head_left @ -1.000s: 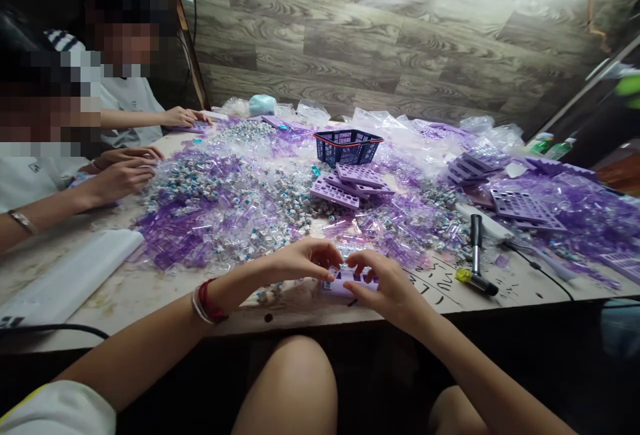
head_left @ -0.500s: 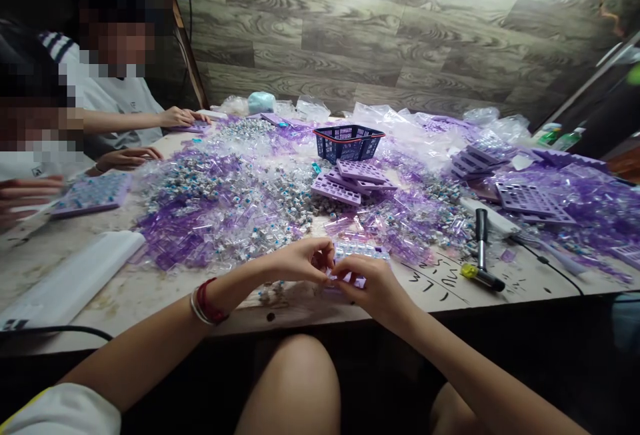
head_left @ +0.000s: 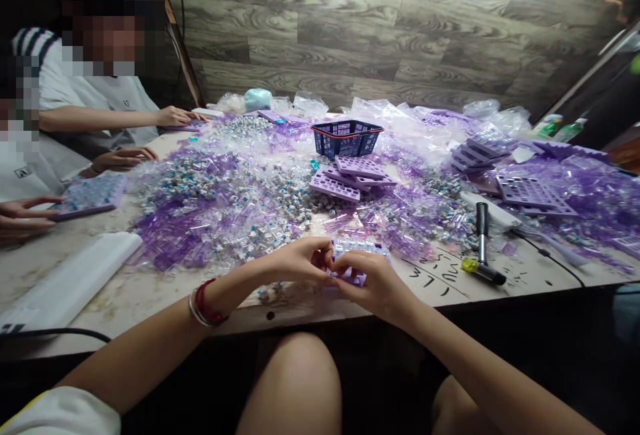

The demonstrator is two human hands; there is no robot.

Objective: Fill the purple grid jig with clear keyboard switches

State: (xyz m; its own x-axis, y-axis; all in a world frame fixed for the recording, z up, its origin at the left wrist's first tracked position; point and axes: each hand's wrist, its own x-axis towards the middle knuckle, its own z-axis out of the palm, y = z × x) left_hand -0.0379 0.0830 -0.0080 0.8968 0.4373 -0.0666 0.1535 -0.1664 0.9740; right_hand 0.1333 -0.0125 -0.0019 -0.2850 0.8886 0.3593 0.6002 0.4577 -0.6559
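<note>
My left hand (head_left: 314, 258) and my right hand (head_left: 363, 278) meet at the near edge of the table, their fingertips pinched together. Between the fingertips shows a small pale piece (head_left: 331, 275), too small to name for sure. Just behind and below them lies a purple keyboard plate (head_left: 383, 249), partly filled with clear pieces and partly hidden by my hands. Beyond it spreads a heap of small keyboard switches (head_left: 280, 198), white with blue, mixed with clear and purple keycaps (head_left: 177, 235).
A dark blue basket (head_left: 345, 140) stands behind stacked purple plates (head_left: 335, 183). To the right lie a hammer (head_left: 483, 241) and a white power strip (head_left: 493, 211) with its cord. A long white case (head_left: 75, 281) lies left. Two co-workers' hands (head_left: 175, 116) work at the left side.
My hands stay together in nearly the same place; the right fingers have shifted slightly. The nearer co-worker's hand at far left has come down to the plate there. The view has tilted a little.
</note>
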